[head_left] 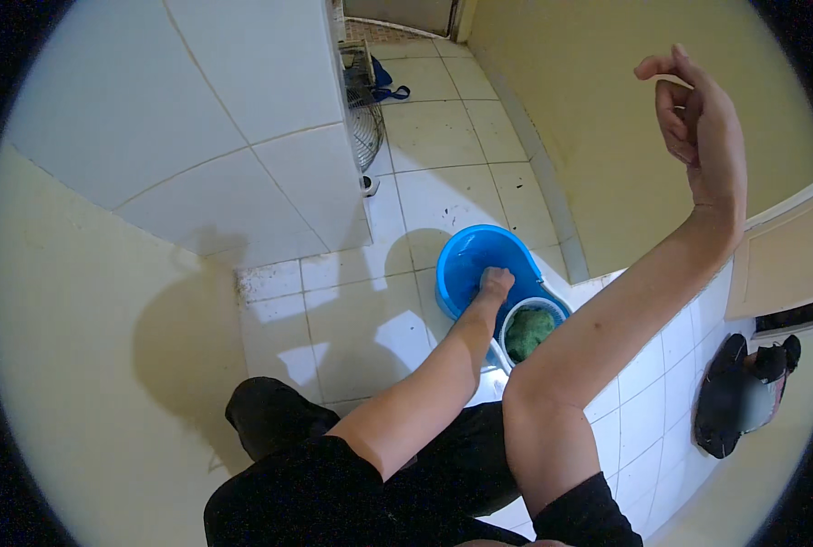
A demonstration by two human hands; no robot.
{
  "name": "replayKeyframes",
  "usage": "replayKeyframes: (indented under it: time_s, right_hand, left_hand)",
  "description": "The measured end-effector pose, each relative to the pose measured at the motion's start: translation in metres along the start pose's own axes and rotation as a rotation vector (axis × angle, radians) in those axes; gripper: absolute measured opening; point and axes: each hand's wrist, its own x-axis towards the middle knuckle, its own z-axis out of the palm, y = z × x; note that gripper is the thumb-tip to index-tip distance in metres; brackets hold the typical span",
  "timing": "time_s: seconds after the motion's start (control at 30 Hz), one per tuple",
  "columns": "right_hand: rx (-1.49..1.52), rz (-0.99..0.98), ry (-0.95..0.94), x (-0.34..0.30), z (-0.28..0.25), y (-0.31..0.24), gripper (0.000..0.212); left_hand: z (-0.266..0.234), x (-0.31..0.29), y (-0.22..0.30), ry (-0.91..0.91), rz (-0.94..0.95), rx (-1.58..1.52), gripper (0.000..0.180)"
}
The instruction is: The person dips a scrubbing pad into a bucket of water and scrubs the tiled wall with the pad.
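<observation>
My left hand point(496, 282) reaches down over the blue mop bucket point(466, 240), its fingers closed. What they hold, if anything, is hidden. Beside that hand, a white wringer basket point(543, 304) sits in the near right part of the bucket. Inside the basket lies a green fuzzy bundle point(527, 333) that looks like a mop head; my right forearm passes close by it. Raised high at the right is my right hand point(698, 123), in front of the yellowish wall. Its fingers are bent, the index apart from the others, and nothing shows in them.
A white tiled wall corner point(242, 137) stands left of the bucket. Farther off, a fan point(365, 128) and a blue strap point(393, 93) are on the tiled floor point(452, 137). Dark shoes or clothing point(725, 392) lie at the right, near a pale cabinet point(780, 264).
</observation>
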Motion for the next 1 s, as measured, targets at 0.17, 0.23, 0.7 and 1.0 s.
replayKeyframes:
  time_s: [0.17,0.23,0.7,1.0]
  right_hand:
    - [-0.006,0.051,-0.075,0.001,0.002,0.006,0.046]
    - [-0.004,0.062,-0.104,0.003,-0.001,0.009,0.046]
    - [-0.06,0.131,-0.141,-0.004,-0.011,0.014,0.044]
    - [-0.048,0.069,-0.222,-0.01,-0.019,-0.011,0.041]
  left_hand:
    - [0.051,0.0,-0.019,-0.129,0.069,-0.101,0.019]
    - [0.049,-0.001,-0.024,-0.259,0.087,-0.182,0.023]
    - [0.082,0.041,-0.005,-0.225,0.416,0.083,0.021]
    - [-0.042,-0.037,-0.036,-0.002,0.56,-0.351,0.019]
